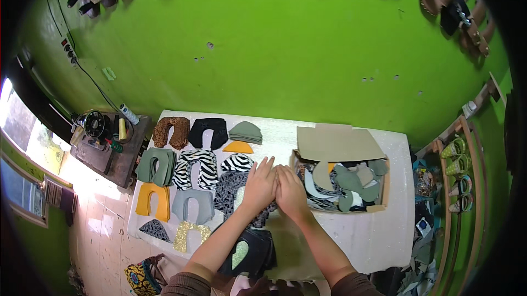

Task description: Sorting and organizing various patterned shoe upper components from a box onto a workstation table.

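Middle of the surface [379, 244]: the dark grey patterned pieces [229, 191] are laid between the zebra pieces [206, 165] and the box [340, 143], partly covered by the hands.
Left hand [259, 187]: fingers [265, 167] are stretched out and brought close to those of the right hand [291, 189].
Right hand: fingers are extended and slightly bent; whether something thin is pinched between the hands cannot be told from this height.
Patterned pieces: edges are probably best squared with light fingertip pressure, so that nothing is creased.
Neighbouring stacks: like should be kept with like, by colour and shape, with gaps left between them.
Black pieces [266, 249]: the left forearm is best kept raised here, as the stack could be dragged askew.
Box scraps [351, 178]: the loose heap should be kept apart from the tidy stacks.
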Action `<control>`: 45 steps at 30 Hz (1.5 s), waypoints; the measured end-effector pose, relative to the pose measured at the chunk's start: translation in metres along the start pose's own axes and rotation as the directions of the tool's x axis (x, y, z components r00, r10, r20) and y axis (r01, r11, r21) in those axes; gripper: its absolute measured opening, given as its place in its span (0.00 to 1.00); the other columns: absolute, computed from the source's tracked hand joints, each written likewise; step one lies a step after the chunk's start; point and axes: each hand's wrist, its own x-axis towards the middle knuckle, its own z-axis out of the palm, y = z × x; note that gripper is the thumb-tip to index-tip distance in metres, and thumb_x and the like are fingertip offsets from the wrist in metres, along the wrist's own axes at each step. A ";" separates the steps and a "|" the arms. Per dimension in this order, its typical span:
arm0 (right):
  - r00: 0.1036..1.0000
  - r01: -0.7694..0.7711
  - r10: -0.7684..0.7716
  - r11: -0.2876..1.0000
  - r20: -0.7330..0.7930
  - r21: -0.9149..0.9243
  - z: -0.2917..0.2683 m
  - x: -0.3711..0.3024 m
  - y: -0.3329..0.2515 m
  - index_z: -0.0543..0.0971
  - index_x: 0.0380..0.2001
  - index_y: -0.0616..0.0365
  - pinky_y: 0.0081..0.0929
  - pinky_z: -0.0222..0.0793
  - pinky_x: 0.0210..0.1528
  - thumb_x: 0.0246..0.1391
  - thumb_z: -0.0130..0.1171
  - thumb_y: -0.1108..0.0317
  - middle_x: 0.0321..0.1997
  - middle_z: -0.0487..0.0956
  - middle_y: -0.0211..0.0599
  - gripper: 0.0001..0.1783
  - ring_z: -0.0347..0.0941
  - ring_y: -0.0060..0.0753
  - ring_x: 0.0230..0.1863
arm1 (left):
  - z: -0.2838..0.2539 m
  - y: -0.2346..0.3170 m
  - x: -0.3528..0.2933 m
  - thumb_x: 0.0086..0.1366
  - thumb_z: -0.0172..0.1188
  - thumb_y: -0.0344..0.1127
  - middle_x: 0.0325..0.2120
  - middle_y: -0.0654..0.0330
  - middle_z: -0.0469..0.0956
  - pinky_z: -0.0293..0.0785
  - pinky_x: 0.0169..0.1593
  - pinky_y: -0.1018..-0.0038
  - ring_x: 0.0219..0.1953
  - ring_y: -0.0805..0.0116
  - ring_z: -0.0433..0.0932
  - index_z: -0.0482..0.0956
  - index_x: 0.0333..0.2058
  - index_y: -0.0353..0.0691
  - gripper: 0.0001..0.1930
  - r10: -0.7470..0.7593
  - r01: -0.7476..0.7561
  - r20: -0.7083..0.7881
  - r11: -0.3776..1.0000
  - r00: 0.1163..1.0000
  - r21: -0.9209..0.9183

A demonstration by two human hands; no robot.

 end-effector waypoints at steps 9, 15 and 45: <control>0.998 -0.021 0.015 0.997 -0.068 -0.077 -0.098 -0.057 0.059 0.72 0.43 0.64 0.37 0.60 0.52 0.47 0.49 0.73 0.41 0.73 0.44 0.17 0.67 0.43 0.47 | 0.033 0.102 0.008 0.54 0.52 0.29 0.39 0.53 0.75 0.53 0.59 0.57 0.51 0.54 0.68 0.70 0.50 0.42 0.21 0.091 -0.094 0.068 0.995 0.994 0.036; 0.997 0.001 -0.014 0.985 -0.077 -0.175 -0.136 -0.083 0.106 0.74 0.39 0.61 0.38 0.59 0.52 0.46 0.50 0.72 0.38 0.75 0.41 0.15 0.68 0.41 0.47 | 0.071 0.143 0.012 0.48 0.50 0.24 0.54 0.48 0.62 0.47 0.61 0.54 0.58 0.49 0.59 0.57 0.59 0.51 0.36 0.111 -0.121 0.073 0.984 0.991 0.135; 0.991 -0.121 0.126 0.986 -0.037 0.119 -0.143 -0.077 0.190 0.70 0.31 0.56 0.36 0.61 0.42 0.46 0.55 0.71 0.30 0.74 0.39 0.07 0.70 0.44 0.36 | 0.108 0.165 0.021 0.56 0.54 0.42 0.54 0.48 0.59 0.43 0.61 0.49 0.61 0.49 0.51 0.73 0.46 0.45 0.18 -0.078 0.080 -0.025 0.991 0.997 0.107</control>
